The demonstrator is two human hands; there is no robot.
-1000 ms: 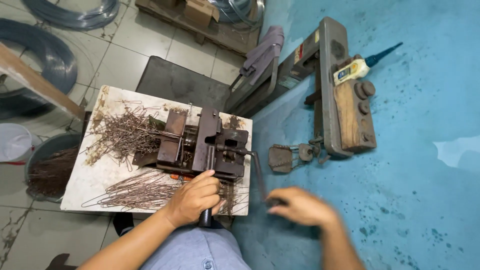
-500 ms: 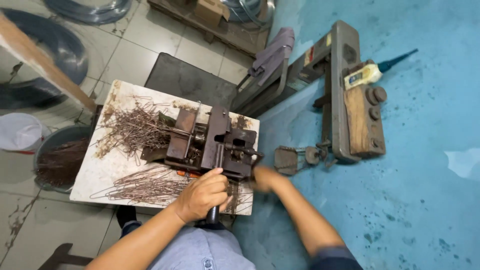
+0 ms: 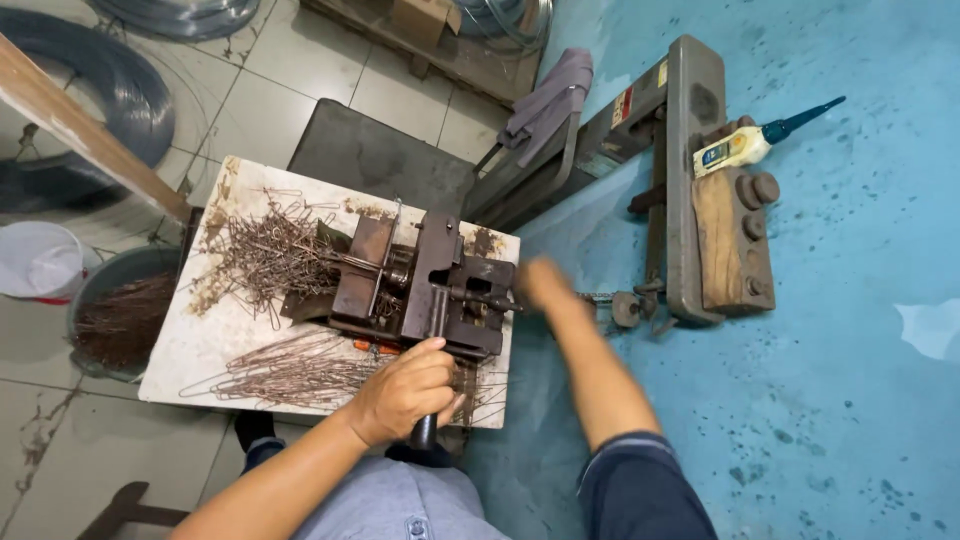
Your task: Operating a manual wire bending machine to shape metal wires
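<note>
The left hand is clenched around the dark lever handle at the near edge of the small white work table, knuckles up, with the black end of the handle showing just below the fingers. The handle belongs to the rusty metal bending jig, which stands bolted near the middle-right of the tabletop — a dark upright plate, a brown block to its left and a horizontal rod projecting to the right. The right hand is at the right side of the jig, just beside the tip of that rod; it is motion-blurred, so whether it is grasping anything cannot be told. The right forearm runs back toward the viewer and ends in a dark blue sleeve. On the table, a tangled heap of bent wire pieces lies left of the jig, and a flatter bundle of straight wire lengths lies along the near edge, touching the left hand's wrist side. Left of the table stands a dark bucket holding more rusty wire, with a white pail beside it. To the right, on the blue-painted floor, lies a grey steel machine frame carrying a wooden block — a yellow-and-teal bottle rests at its far end.
</note>
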